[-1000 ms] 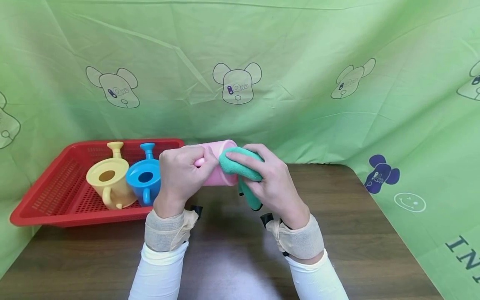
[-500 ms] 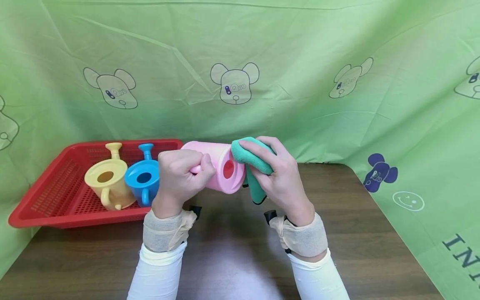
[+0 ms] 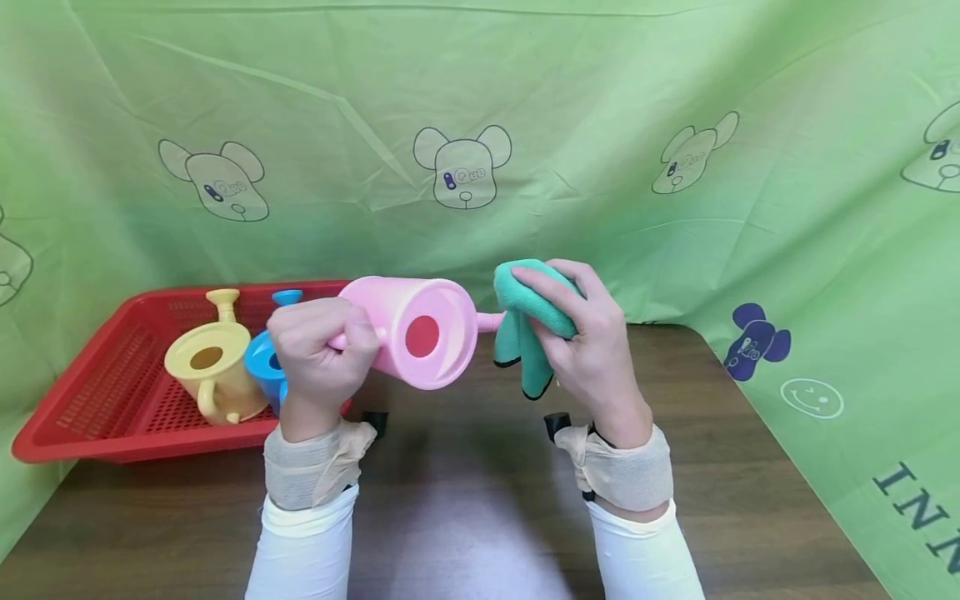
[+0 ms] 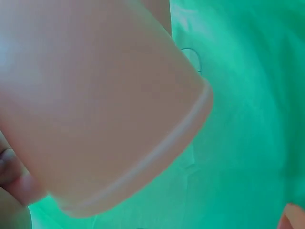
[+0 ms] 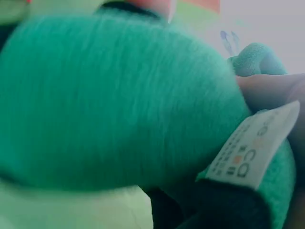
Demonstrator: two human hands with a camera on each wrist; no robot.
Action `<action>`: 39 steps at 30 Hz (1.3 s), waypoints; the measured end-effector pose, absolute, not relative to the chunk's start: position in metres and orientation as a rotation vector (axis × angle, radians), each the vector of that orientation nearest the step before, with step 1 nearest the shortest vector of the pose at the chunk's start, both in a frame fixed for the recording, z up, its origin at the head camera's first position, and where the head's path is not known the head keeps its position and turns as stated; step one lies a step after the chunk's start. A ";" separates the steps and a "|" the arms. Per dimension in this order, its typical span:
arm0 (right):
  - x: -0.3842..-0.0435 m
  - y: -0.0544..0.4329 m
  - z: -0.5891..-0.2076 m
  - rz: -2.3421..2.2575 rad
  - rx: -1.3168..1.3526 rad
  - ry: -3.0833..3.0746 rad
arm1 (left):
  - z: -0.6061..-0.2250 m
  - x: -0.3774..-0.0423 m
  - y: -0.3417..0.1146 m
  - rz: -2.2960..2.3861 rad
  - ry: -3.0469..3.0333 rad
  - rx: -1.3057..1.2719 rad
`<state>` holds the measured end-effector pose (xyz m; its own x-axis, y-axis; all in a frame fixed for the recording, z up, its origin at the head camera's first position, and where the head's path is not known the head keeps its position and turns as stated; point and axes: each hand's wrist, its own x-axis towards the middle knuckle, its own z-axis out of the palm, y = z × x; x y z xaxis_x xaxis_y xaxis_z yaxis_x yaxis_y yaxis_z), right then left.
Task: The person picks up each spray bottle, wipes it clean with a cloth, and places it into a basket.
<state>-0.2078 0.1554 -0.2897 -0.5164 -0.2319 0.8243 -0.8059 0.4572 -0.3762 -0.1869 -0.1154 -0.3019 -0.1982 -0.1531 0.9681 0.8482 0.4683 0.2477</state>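
My left hand (image 3: pixel 324 354) grips the handle of a pink watering can (image 3: pixel 390 312), tilted on its side above the table. Its round top opening faces me, and the spout sticks out to the right. The can's body fills much of the left wrist view. In my right hand (image 3: pixel 592 333) is a bunched green cloth (image 3: pixel 528 292) with dark edging, its loose ends hanging down. A white printed label (image 5: pixel 255 145) shows on the cloth in the right wrist view. In the head view the cloth covers the spout's far end, so I cannot tell whether they touch.
A red plastic basket (image 3: pixel 82 446) stands at the left of the wooden table (image 3: pixel 480 517). It holds a yellow watering can (image 3: pixel 225 375) and a blue watering can (image 3: pixel 262 362), the blue one partly hidden by my left hand. A green printed curtain (image 3: pixel 337 192) hangs behind.
The cloth has come off the can's rim and moved right with my right hand. My left hand has shifted left, and the pink can has turned so its opening and spout now show.
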 end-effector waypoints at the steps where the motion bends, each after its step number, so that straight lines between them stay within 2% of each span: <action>1: -0.208 0.157 -0.289 1.039 0.848 -1.989 | -0.301 -0.187 -0.116 -1.058 -1.470 -0.631; 12: -0.213 0.168 -0.281 1.214 0.608 -1.637 | -0.294 -0.182 -0.123 -1.154 -1.361 -0.473; 16: -0.214 0.173 -0.280 1.258 0.587 -1.599 | -0.289 -0.178 -0.121 -1.360 -1.196 -0.495; 22: -0.214 0.175 -0.285 1.391 0.885 -1.734 | -0.284 -0.169 -0.111 -1.685 -0.910 -0.655; 30: -0.199 0.159 -0.286 1.450 1.325 -1.871 | -0.290 -0.172 -0.094 -1.815 -0.882 -0.947; 39: -0.199 0.153 -0.286 1.402 1.440 -1.726 | -0.296 -0.177 -0.092 -1.812 -1.044 -1.077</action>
